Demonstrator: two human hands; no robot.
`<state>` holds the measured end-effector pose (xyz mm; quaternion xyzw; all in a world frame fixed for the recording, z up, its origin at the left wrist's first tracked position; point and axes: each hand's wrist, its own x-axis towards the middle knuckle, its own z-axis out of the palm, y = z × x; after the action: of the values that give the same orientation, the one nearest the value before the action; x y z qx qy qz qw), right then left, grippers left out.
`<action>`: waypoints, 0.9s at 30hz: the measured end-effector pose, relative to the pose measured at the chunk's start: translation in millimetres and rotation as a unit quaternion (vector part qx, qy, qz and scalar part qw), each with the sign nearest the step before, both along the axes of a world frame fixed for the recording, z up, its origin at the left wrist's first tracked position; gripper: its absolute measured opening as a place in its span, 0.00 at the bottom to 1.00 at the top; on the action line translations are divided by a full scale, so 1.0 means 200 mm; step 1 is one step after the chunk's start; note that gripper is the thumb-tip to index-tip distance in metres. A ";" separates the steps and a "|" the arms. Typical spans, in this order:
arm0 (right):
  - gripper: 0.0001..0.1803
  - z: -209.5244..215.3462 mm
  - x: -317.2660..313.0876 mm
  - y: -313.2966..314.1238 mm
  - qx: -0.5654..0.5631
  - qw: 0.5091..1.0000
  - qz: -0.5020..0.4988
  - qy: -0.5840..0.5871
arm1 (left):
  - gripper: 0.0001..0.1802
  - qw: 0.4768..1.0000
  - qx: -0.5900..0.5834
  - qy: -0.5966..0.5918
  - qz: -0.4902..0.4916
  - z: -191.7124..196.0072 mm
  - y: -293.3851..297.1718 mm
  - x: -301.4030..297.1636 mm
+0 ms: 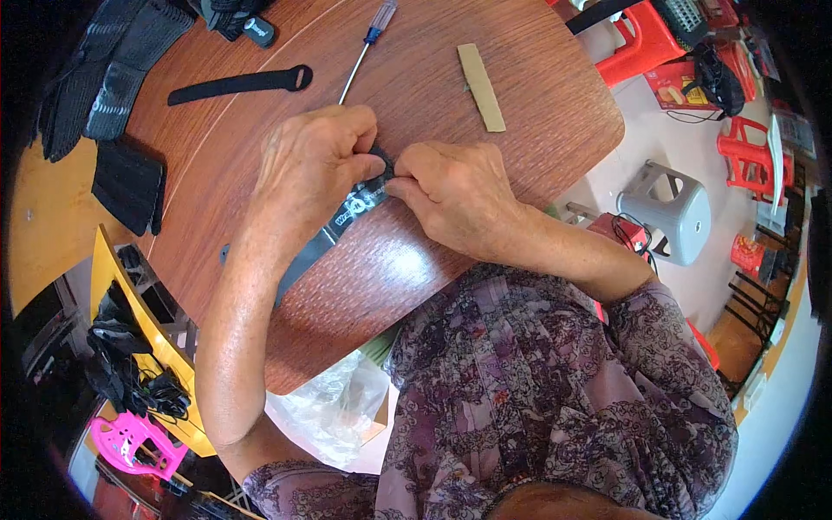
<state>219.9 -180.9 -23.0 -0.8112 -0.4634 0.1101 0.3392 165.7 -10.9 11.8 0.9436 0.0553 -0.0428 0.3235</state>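
Between my hands, low over the brown wooden table [563, 104], a black hook-and-loop strap [305, 260] with a clear printed band slants toward the near left. My left hand [316, 156] pinches its upper end, thumb and fingers closed. Close beside it, my right hand [459, 195] also has its fingertips closed on that end, which the fingers partly hide. Beyond my hands lies a loose black strap [238, 84] with a ring-shaped end. A screwdriver [373, 35] with a blue and clear handle points toward my left hand. Farther right rests a tan cardboard strip [482, 87].
Bundled black straps [121, 87] are piled at the far left, with another black bundle [260, 30] at the far edge. A grey stool [667, 212] and red chairs [754, 160] stand right of the table. A clear plastic bag [334, 412] sits below its near edge.
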 end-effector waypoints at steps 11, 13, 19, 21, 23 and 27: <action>0.05 -0.01 -0.06 0.04 0.027 0.999 0.010 -0.026 | 0.14 0.990 0.102 -0.087 -0.051 -0.09 0.00 -0.03; 0.04 -0.02 -0.07 0.05 0.047 0.998 0.014 -0.044 | 0.14 0.988 0.115 -0.083 -0.059 -0.09 -0.01 -0.02; 0.06 -0.06 -0.09 0.02 0.117 0.991 -0.002 -0.067 | 0.14 0.987 0.124 -0.064 -0.074 -0.07 0.00 -0.01; 0.08 -0.06 -0.09 0.01 0.082 0.996 -0.025 -0.024 | 0.14 0.989 0.113 -0.055 -0.079 -0.08 0.01 -0.01; 0.09 -0.02 -0.07 -0.01 0.042 0.999 -0.020 -0.004 | 0.13 0.991 0.072 -0.073 -0.091 -0.10 0.04 -0.02; 0.10 0.00 -0.07 -0.01 0.004 0.999 -0.031 -0.014 | 0.13 0.988 0.065 -0.086 -0.112 -0.08 0.06 0.01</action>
<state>205.6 -183.3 -23.3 -0.8252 -0.4437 0.0861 0.3389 168.0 0.7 -4.4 0.9632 -0.0760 0.0064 0.2578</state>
